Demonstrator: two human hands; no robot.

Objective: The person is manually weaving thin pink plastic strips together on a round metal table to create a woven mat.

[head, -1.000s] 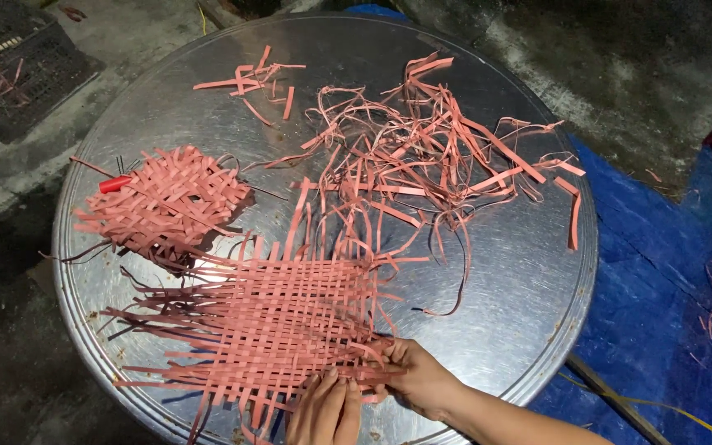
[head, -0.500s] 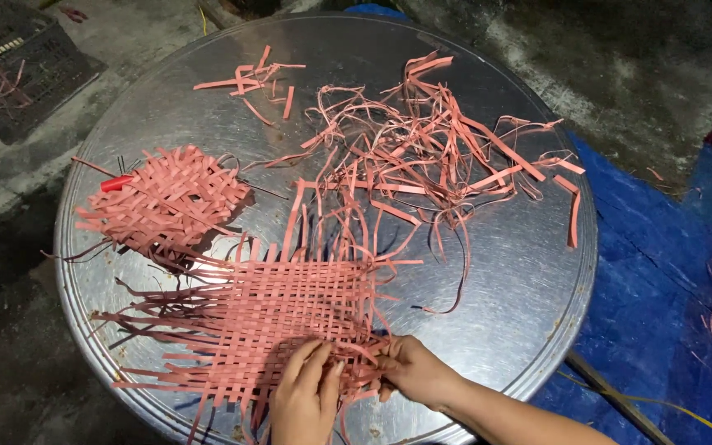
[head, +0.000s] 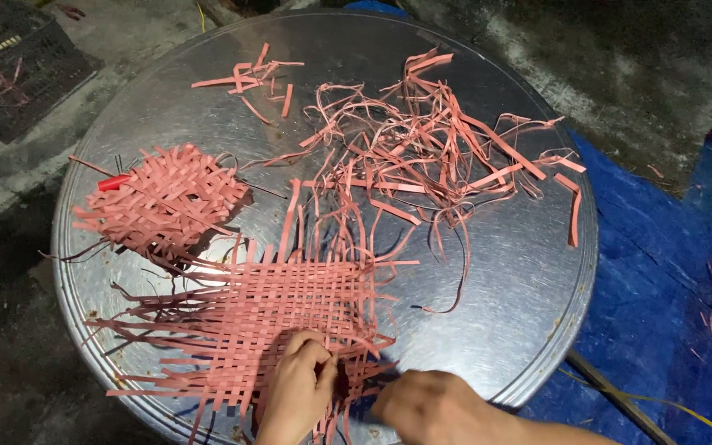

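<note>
Landmark for these notes: the round, scratched metal table (head: 504,272), seen from above.

I see a flat woven mat of pink strips (head: 282,309) on the near-left part of the table, loose strip ends sticking out from every side of it. The left hand (head: 300,387) rests on the mat's near edge, fingers curled down onto the weave, pressing on it rather than gripping anything I can make out. The right hand (head: 430,404) sits just to the right of the left one, at the table's near rim, knuckles up and fingers folded under; I cannot tell whether it has a strip pinched. The two hands are close but apart, with the mat's frayed near-right corner between them.

A smaller, domed woven piece of the same pink strips (head: 162,202) lies on the left side of the table, just beyond the mat, with a short red stick (head: 114,182) at its left edge. A tangled heap of loose pink strips (head: 430,144) spreads over the far-right half of the table. A few short pink offcuts (head: 253,78) lie apart at the far side.

Off the table to the right, a blue tarpaulin (head: 661,313) covers the floor. A dark mesh crate (head: 10,66) sits off the far-left edge.
</note>
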